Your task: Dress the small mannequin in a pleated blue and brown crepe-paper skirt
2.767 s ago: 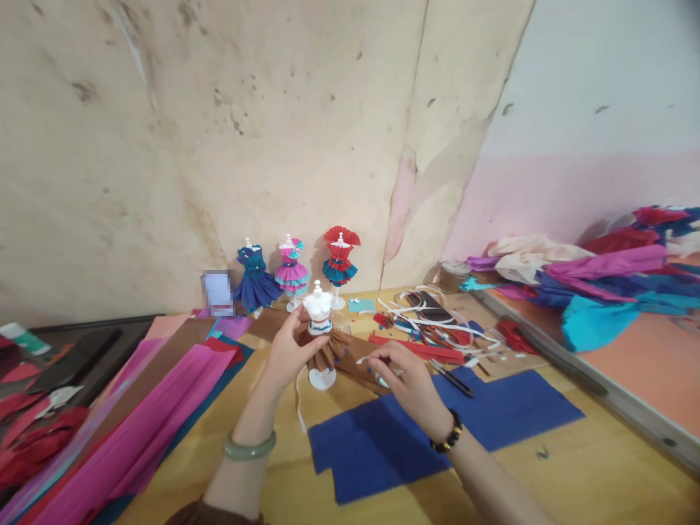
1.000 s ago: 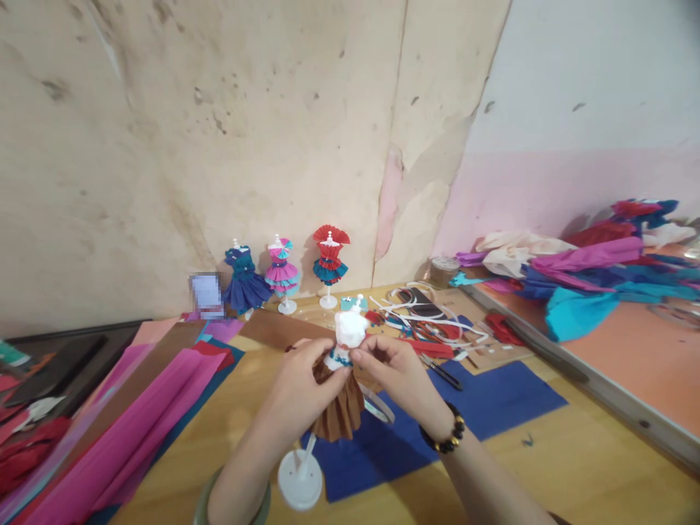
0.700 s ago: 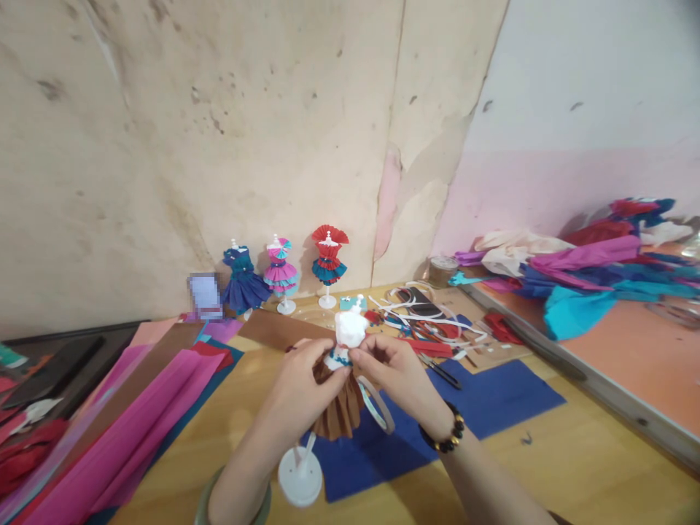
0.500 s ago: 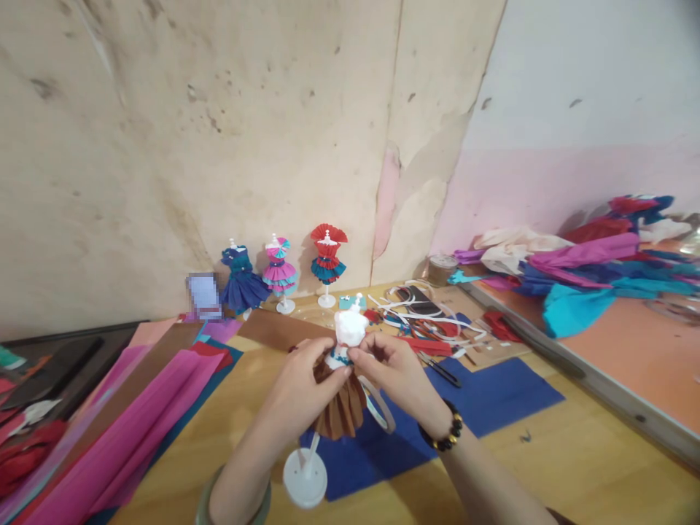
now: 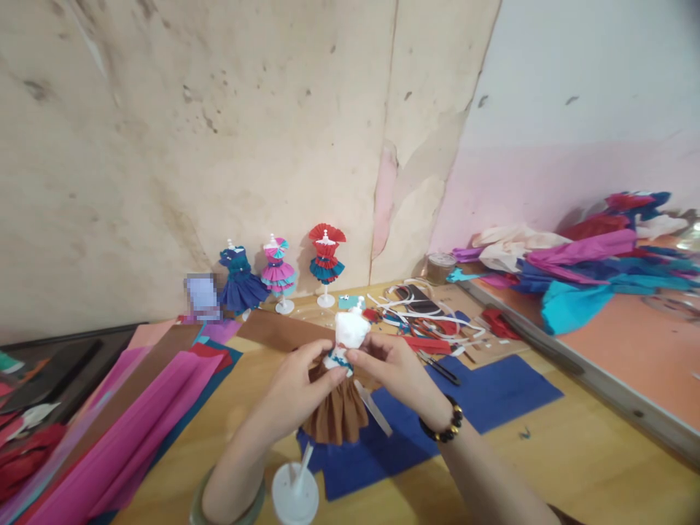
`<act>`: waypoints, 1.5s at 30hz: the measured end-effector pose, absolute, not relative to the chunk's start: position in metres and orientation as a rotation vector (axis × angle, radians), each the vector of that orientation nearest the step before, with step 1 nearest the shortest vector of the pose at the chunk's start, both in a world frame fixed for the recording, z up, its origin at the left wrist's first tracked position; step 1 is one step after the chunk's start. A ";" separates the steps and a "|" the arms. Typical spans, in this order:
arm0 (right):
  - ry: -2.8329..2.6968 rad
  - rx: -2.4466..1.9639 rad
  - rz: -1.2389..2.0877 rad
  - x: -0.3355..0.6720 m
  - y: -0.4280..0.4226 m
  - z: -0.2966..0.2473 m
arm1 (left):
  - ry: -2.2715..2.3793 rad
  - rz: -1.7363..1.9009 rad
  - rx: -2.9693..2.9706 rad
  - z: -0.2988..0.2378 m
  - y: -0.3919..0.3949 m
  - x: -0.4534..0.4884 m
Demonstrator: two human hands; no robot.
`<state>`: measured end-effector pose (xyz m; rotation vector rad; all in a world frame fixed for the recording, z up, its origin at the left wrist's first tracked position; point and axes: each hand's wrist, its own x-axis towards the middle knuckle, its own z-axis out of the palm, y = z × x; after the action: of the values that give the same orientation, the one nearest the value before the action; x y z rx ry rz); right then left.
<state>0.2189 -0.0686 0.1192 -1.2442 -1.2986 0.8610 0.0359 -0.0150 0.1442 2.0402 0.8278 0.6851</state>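
A small white mannequin [image 5: 351, 329] on a stand with a round white base [image 5: 295, 499] is tilted toward me above the table. It wears a pleated brown paper skirt [image 5: 337, 410] and a thin teal band at the waist. My left hand [image 5: 298, 390] is closed around the skirt's waist from the left. My right hand [image 5: 397, 372] pinches the waist from the right, and a white strip [image 5: 373, 409] hangs down below its fingers.
Three dressed mannequins [image 5: 281, 273] stand by the wall. Blue paper [image 5: 492, 390] lies under my hands, pink and brown sheets [image 5: 136, 423] at left. White strips, red scraps and scissors [image 5: 440, 370] clutter the back, with crumpled coloured paper [image 5: 580, 281] at right.
The mannequin was lifted off the table and tipped toward me, both hands closing at its waist. In the last half second the base swung lower and nearer, and the white strip straightened.
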 end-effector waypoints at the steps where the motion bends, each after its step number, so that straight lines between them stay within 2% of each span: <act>1: -1.304 -1.243 0.858 0.218 -0.069 0.119 | 0.805 0.673 2.024 0.144 -0.015 0.035; 22: -1.483 -1.110 1.021 0.230 -0.076 0.133 | 0.734 0.605 2.073 0.148 -0.007 0.032; 31: -1.504 -1.183 1.007 0.232 -0.079 0.136 | 0.766 0.589 2.094 0.146 -0.009 0.033; 37: -1.396 -1.331 0.881 0.228 -0.083 0.134 | 0.845 0.616 2.123 0.146 -0.009 0.035; 45: -1.382 -1.246 0.940 0.230 -0.080 0.134 | 0.790 0.600 2.081 0.144 -0.007 0.034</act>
<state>0.2302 -0.0798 0.1336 -1.2457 -1.3816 0.9399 0.0344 -0.0070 0.1441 2.0805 0.7902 0.6000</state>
